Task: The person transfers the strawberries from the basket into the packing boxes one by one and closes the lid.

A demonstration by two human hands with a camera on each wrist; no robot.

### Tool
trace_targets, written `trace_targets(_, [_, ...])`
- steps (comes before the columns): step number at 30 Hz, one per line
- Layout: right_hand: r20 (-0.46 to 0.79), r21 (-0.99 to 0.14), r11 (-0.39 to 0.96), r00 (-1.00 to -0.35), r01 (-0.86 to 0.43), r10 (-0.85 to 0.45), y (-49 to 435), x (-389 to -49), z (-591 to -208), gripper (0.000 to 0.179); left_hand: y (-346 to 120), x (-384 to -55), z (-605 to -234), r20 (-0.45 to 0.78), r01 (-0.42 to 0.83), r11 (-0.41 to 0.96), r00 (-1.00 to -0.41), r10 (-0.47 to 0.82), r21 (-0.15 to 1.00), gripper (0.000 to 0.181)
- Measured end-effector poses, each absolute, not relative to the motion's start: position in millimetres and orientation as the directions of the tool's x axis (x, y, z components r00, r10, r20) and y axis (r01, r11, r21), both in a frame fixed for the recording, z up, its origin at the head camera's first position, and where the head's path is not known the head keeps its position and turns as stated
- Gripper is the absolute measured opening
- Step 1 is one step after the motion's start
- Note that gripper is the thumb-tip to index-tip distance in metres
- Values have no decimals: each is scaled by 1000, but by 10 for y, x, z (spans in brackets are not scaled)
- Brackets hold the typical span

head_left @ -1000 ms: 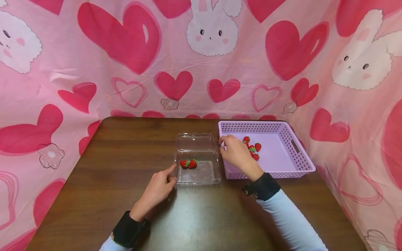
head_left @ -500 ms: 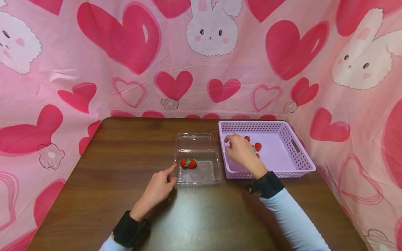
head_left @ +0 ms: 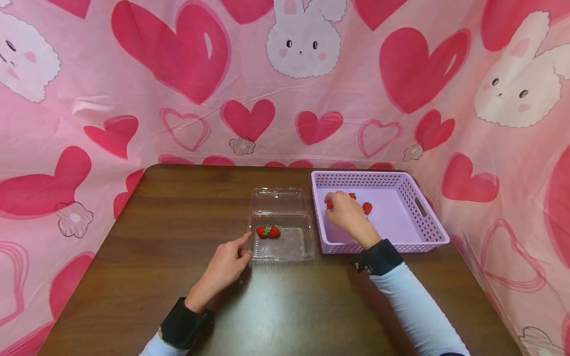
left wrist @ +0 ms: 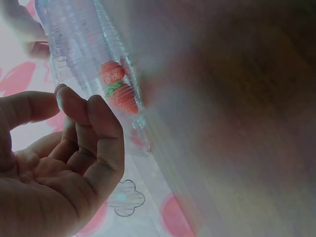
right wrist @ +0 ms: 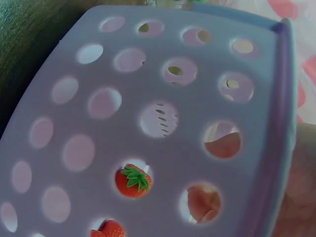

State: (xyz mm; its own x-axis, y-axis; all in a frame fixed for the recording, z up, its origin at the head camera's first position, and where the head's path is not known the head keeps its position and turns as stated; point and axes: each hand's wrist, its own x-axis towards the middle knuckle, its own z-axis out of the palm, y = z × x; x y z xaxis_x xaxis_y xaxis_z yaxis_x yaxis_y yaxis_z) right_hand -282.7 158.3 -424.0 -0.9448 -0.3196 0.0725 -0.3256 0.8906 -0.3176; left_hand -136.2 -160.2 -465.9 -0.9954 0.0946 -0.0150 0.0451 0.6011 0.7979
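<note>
My left hand lies beside an open clear plastic clamshell container, index finger and thumb touching its left edge. In the left wrist view, its fingertips sit right at the container's rim. Two red strawberries with green leaves rest side by side inside. My right hand reaches into a lilac plastic basket, its curled fingertips pinching a strawberry near the left wall. Through the basket's holes in the right wrist view show another strawberry and part of the fingers.
Other strawberries lie in the basket, partly hidden behind the right hand. The container's raised lid leans at the back. Both stand on a brown wooden table. A pink heart-and-rabbit cloth hangs behind it and along the sides.
My right hand has moved from above the basket's left rim, rightward and down into the basket, its fingers closing at a strawberry. The left hand and container stay in place.
</note>
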Motion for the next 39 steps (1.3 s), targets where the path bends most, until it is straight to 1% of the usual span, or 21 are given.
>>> trace_targets(8, [11, -318, 895, -945, -312, -326, 1646, -2873, -4283, 29, -1600, -1365, -4659, -14, 46, 604, -995, 95, 796, 55])
trace_targets(16, [-109, -303, 916, -946, -262, -306, 1711, -2931, -4372, 37, -1598, -1360, -4663, -30, 30, 601, -996, 89, 799, 55])
trace_targets(27, [-166, -315, 923, -944, -223, -285, 1743, -2955, -4423, 49, -1602, -1363, -4652, -40, 20, 594, -995, 89, 804, 55])
trace_targets(30, [-164, -319, 920, -943, -228, -290, 1753, -2960, -4441, 48, -1601, -1363, -4651, -42, 18, 592, -995, 88, 806, 55])
trace_targets(39, [-153, -325, 916, -943, -234, -295, 1768, -2957, -4442, 29, -1597, -1364, -4656, -32, 27, 591, -996, 88, 806, 54])
